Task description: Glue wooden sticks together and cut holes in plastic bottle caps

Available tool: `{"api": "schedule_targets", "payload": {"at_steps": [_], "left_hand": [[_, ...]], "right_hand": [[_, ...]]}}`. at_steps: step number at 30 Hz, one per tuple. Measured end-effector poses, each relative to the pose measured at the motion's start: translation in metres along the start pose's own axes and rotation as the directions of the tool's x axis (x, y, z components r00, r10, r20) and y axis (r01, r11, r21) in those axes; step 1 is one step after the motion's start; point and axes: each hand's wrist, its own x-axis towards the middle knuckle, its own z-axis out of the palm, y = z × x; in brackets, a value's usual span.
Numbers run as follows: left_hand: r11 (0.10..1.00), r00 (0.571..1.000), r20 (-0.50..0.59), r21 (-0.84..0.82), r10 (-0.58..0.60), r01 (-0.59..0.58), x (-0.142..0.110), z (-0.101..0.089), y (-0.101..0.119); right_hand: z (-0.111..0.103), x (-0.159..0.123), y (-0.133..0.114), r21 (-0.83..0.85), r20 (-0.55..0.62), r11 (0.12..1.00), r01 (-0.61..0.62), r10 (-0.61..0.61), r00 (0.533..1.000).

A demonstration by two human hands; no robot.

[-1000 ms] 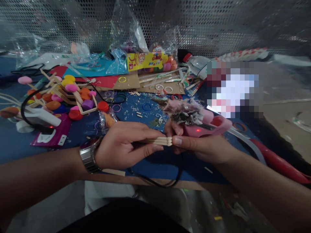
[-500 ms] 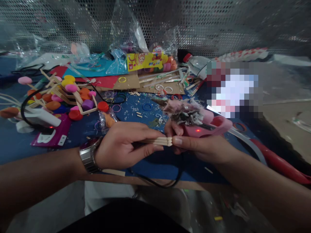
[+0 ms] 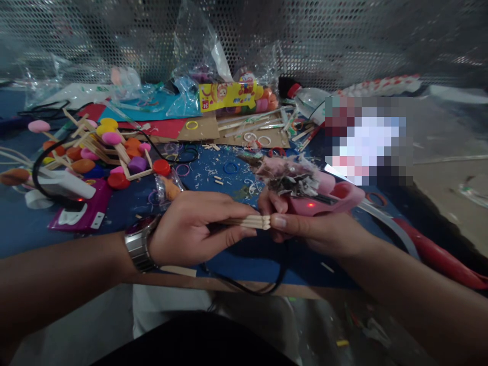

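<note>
My left hand (image 3: 202,226), with a metal watch (image 3: 141,244) at the wrist, is closed around a small bundle of thin wooden sticks (image 3: 253,221). Most of the bundle's length is hidden under the palm and fingers; its blunt ends point right. At those ends, the thumb and fingers of my right hand (image 3: 305,223) pinch the sticks. Just behind the right hand lies a pink hot glue gun (image 3: 324,195) with a red light lit, its nozzle pointing left and ragged, grimy material stuck around its front. A black cord (image 3: 251,291) loops below the hands near the table edge.
At left, a purple power strip (image 3: 82,213) with a white plug sits beside stick frames holding coloured clay pieces (image 3: 112,138). Behind are a yellow-labelled clay pack (image 3: 229,96), cardboard and a bottle (image 3: 308,99). A blurred-out bright phone-like screen (image 3: 366,142) and a red-handled tool (image 3: 434,251) lie right.
</note>
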Motion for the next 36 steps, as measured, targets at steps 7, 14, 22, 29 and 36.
{"api": "schedule_targets", "payload": {"at_steps": [7,14,22,29,36], "left_hand": [[1.0,1.0,0.003,-0.009,-0.002,0.002,0.0002,-0.0001,-0.0004],[1.0,1.0,0.025,0.006,-0.008,0.008,0.0002,-0.0012,-0.0007],[1.0,1.0,0.003,0.001,0.002,-0.002,0.0018,-0.0019,0.0001],[0.999,0.999,-0.05,-0.032,-0.012,0.01,0.0026,-0.0024,-0.0001],[0.991,0.991,-0.081,-0.085,-0.106,0.1,0.0025,-0.003,-0.0023]], "right_hand": [[-0.0008,-0.0011,0.0005,-0.009,-0.017,1.0,-0.011,0.011,1.0],[-0.0007,-0.0014,0.0021,0.019,-0.011,1.0,-0.025,0.025,1.0],[-0.0021,-0.0017,0.0018,0.004,-0.033,0.999,-0.047,0.047,0.998],[-0.001,0.0013,0.0001,0.039,-0.163,0.999,0.001,0.005,0.987],[0.0042,0.0079,-0.0017,0.163,-0.297,0.986,-0.03,0.078,0.952]]}}
